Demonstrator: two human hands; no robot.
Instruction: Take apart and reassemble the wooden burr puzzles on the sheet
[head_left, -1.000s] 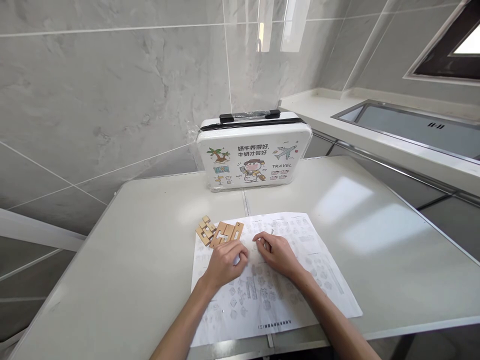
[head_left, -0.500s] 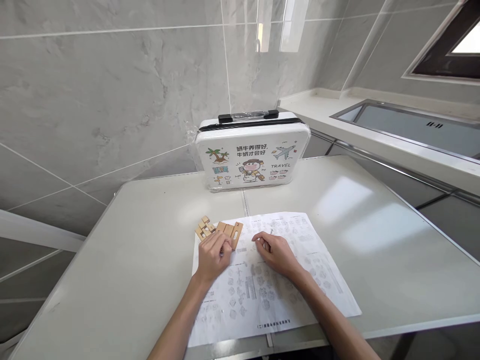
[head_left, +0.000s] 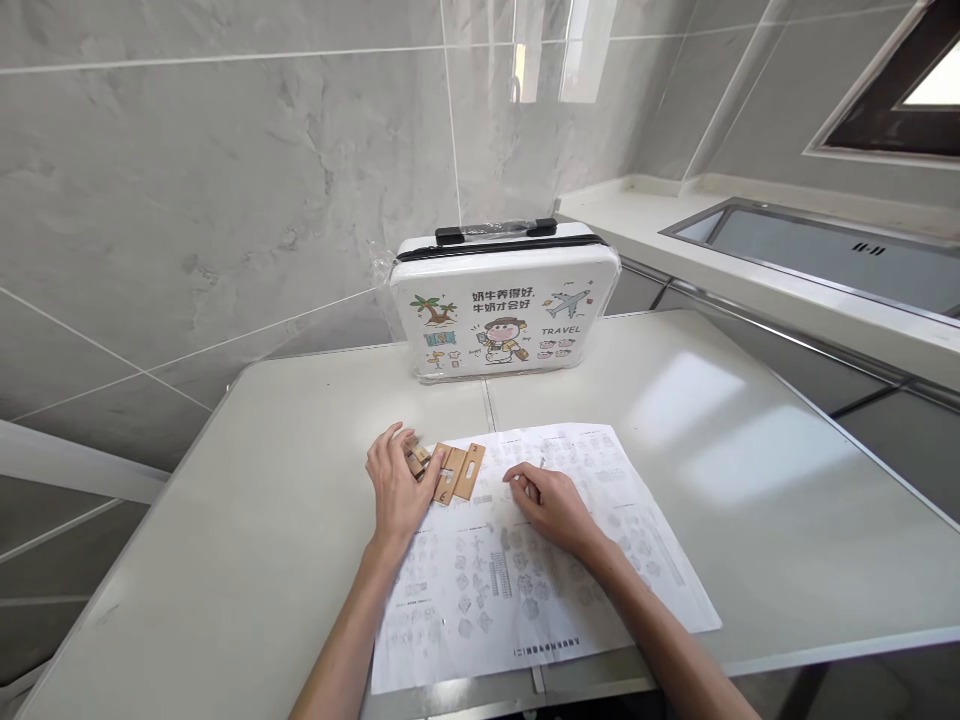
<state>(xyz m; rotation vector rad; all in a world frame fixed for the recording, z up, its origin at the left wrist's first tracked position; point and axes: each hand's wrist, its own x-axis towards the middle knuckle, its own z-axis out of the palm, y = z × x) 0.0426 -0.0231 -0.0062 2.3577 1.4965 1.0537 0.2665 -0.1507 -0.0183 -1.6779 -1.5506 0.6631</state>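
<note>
Hands over a printed sheet (head_left: pixel 525 640), wooden puzzle-like pieces at its ten to eleven o'clock edge, twelve being the suitcase (head_left: pixel 510 330).
The left hand (head_left: pixel 397 490) arches at ten o'clock, thumb spread wide from bent fingers over a notched wooden block (head_left: pixel 420 457); its thumb reaches the slotted wooden plates (head_left: pixel 452 461), flat, smooth and straight-edged. Near twelve the right hand (head_left: pixel 553 503) rests curled on the thin, creased paper, fingers folded inward; whether it grips anything cannot be told. Clear plastic film wraps the glossy, round-cornered suitcase.
</note>
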